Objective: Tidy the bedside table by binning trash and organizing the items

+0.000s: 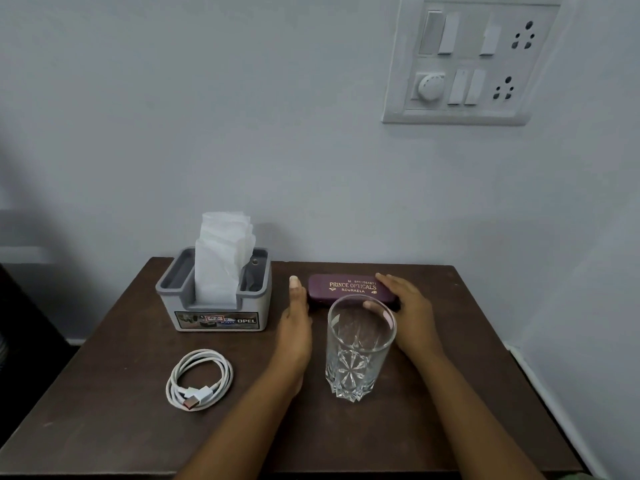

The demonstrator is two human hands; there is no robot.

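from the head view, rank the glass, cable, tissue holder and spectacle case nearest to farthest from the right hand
From the right hand:
1. spectacle case, under its fingers, touching.
2. glass, just left of the hand, in front of the case.
3. tissue holder, back left.
4. cable, front left, farthest.

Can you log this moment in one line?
case: on table | left hand: flat at its left end | right hand: holds its right end | glass: upright in front
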